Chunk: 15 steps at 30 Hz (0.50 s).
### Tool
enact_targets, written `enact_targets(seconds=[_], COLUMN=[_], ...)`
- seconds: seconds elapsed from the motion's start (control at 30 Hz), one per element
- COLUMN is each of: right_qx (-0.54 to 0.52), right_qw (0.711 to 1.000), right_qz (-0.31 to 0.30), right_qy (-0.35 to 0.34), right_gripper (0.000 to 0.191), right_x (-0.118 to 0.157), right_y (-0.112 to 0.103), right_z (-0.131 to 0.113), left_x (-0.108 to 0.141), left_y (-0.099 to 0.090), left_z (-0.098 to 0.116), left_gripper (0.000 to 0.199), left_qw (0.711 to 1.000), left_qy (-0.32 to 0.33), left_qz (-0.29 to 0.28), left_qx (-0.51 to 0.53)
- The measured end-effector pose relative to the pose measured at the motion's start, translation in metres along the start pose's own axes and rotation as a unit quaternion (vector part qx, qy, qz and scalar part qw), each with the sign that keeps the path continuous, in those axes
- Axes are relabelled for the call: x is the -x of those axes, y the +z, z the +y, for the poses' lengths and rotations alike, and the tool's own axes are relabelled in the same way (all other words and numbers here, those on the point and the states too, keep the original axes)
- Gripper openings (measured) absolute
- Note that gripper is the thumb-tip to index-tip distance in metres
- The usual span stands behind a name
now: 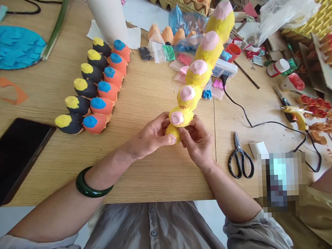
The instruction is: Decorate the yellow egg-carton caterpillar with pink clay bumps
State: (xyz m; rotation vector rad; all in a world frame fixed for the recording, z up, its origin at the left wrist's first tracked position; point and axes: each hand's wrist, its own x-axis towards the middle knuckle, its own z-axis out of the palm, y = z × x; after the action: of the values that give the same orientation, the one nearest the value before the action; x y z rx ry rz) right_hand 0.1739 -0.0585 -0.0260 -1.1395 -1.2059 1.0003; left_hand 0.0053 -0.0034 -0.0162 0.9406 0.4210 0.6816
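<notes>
A strip of egg-carton cups [198, 68], coated yellow with pale pink caps, slants up and away from me. At its near end my left hand [152, 135] is closed on it, with the thumb pressed on the lowest yellow cup. My right hand [197, 142] pinches the same end from the other side, its fingers partly hidden beneath the cups. To the left on the table lie two similar strips side by side: a black strip [91, 74] with yellow caps and an orange strip [108, 91] with blue caps.
Black-handled scissors [240, 159] lie right of my right hand. Beyond are a power strip [224, 68] with a trailing cord and a yellow glue gun [296, 115]. A black phone [19, 156] is at left. A person sits at the right edge, near a blurred patch.
</notes>
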Motion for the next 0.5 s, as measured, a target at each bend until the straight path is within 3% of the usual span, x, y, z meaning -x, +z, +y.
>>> enact_targets(seconds=[0.27, 0.5], right_qx=[0.013, 0.028], right_qw=[1.000, 1.000], right_qz=[0.001, -0.009], right_qy=[0.012, -0.004], right_gripper=[0.020, 0.027], right_x=[0.0005, -0.0001], right_y=[-0.0003, 0.0004], right_z=[0.0002, 0.0043], left_x=[-0.0008, -0.0009], left_y=[0.0011, -0.0007], left_z=[0.0028, -0.0038], left_gripper=[0.025, 0.036], left_qw=[1.000, 0.995], left_qy=[-0.005, 0.020], left_qz=[-0.009, 0.046], left_qx=[0.004, -0.082])
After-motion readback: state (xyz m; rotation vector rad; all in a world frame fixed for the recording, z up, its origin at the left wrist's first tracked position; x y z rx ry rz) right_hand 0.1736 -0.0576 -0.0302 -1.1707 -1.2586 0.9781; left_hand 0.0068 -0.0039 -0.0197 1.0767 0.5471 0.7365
